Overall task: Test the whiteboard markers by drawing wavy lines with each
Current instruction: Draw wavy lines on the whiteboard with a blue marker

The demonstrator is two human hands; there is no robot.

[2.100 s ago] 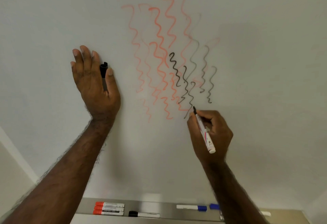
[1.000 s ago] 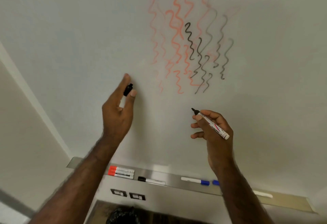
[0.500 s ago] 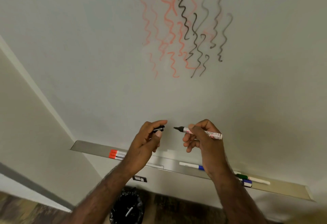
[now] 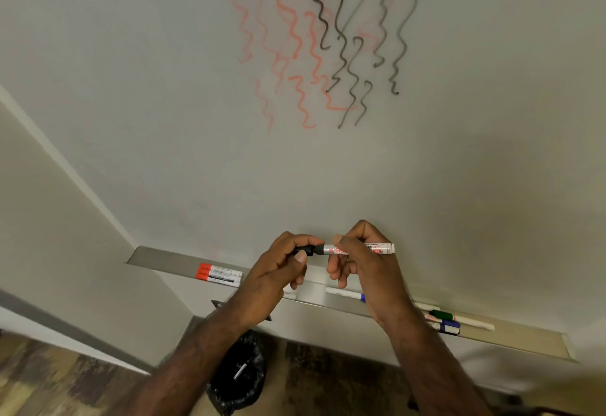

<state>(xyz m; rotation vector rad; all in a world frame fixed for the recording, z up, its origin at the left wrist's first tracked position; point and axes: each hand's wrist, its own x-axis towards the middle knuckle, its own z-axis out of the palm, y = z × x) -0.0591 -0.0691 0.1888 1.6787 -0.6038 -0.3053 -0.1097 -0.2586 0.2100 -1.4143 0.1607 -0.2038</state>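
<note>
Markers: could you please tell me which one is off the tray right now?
The black marker, gripped in the right hand while the left hand fits its cap; the rest lie on the tray.

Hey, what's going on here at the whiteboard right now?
A person is testing markers on the whiteboard, which carries red and black wavy lines. The left hand holds a black cap against the tip of the black marker gripped by the right hand, so it is being capped. More markers lie in the tray below, including red-capped markers.
</note>
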